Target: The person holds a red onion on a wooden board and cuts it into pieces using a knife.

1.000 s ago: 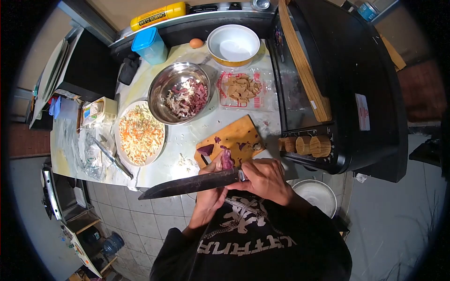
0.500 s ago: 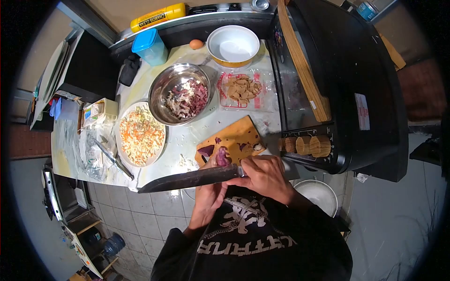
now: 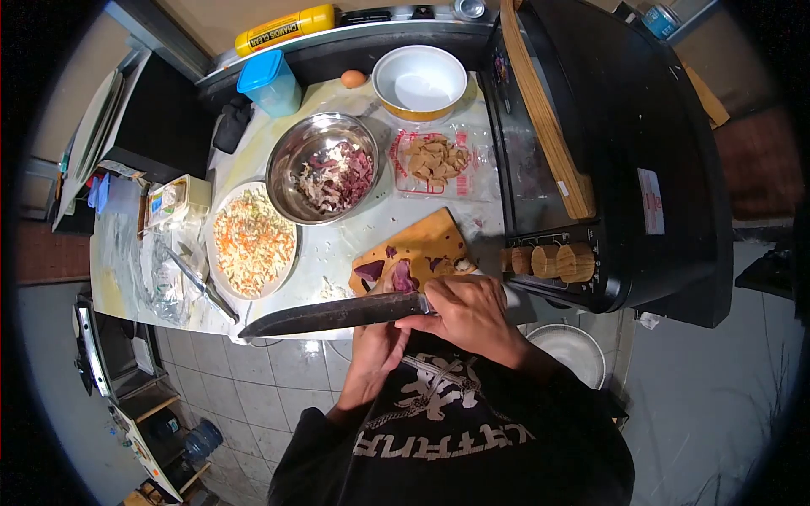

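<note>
In my right hand [image 3: 468,316] is the handle of a large knife [image 3: 333,315], my fingers wrapped round it. Its long dark blade points left, over the near edge of the cutting board [image 3: 422,234]. My left hand [image 3: 378,347] is below and behind the blade, which covers much of its fingers. A purple-red piece of food [image 3: 403,277], perhaps meat, sticks up past the blade and appears to be held by that hand. On the wooden board lie a dark purple piece [image 3: 369,271] and smaller scraps.
Behind the board stands a steel bowl [image 3: 281,190] of reddish and white pieces. A plate [image 3: 291,266] of shredded vegetables and a small knife [image 3: 211,297] are on the left. Farther back are brown slices [image 3: 437,160] on plastic, a white bowl [image 3: 419,72] and an egg [image 3: 353,78]. A black oven [image 3: 650,126] stands right.
The large knife has shifted slightly up and left with my right hand. The purple-red piece has tilted and now shows a flatter side. The board has moved slightly left.
</note>
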{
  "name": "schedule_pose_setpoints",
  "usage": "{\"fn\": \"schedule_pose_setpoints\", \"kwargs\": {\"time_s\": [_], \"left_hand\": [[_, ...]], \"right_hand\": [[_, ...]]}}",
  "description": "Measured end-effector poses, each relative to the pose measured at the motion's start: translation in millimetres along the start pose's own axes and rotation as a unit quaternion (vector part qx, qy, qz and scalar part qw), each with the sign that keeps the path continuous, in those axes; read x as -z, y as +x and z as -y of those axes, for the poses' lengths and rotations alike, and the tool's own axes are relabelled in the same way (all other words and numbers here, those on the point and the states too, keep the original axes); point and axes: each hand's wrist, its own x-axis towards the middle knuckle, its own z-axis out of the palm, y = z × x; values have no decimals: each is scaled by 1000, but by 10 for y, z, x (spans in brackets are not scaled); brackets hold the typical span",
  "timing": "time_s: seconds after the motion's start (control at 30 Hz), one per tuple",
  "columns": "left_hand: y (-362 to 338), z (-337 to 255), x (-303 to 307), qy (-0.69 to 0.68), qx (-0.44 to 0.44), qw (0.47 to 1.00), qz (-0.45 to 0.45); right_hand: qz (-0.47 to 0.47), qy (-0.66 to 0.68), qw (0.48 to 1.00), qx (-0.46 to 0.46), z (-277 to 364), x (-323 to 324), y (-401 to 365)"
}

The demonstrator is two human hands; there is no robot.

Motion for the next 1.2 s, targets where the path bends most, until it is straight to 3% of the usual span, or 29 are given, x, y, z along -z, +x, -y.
{"fn": "schedule_pose_setpoints", "kwargs": {"time_s": [0.07, 0.13, 0.2, 0.27, 0.3, 0.33, 0.43, 0.5, 0.83, 0.9, 1.2], "left_hand": [[11, -16, -9, -28, -37, 999, 25], [97, -47, 184, -94, -78, 973, 197], [-13, 5, 117, -17, -42, 992, 121], [-70, 7, -198, 20, 3, 995, -96], [-11, -62, -132, 27, -12, 1000, -4], [-12, -127, -173, 43, -8, 999, -19], [22, -97, -72, 46, -19, 999, -13], [17, -108, -16, 21, 0, 999, 38], [39, -76, -62, 3, -22, 999, 29], [50, -69, -13, -24, -30, 995, 93], [46, -48, -55, -40, -42, 997, 49]], "right_hand": [[-2, 10, 1000, -28, -23, 8, -7], [13, -11, 997, -79, -165, 29, -74], [23, -27, 998, -54, -297, 31, -78], [26, -3, 999, -33, -142, 54, -76], [25, 18, 999, -8, -70, 48, -57], [-11, 19, 1000, 15, -43, 5, -50], [31, 13, 999, 12, -35, -62, -114], [25, 8, 1000, -1, -31, -64, -132], [17, 9, 1000, -9, -39, -13, -114], [14, 2, 1000, -4, -51, -33, -124], [45, 3, 999, -22, -60, 5, -108]]}}
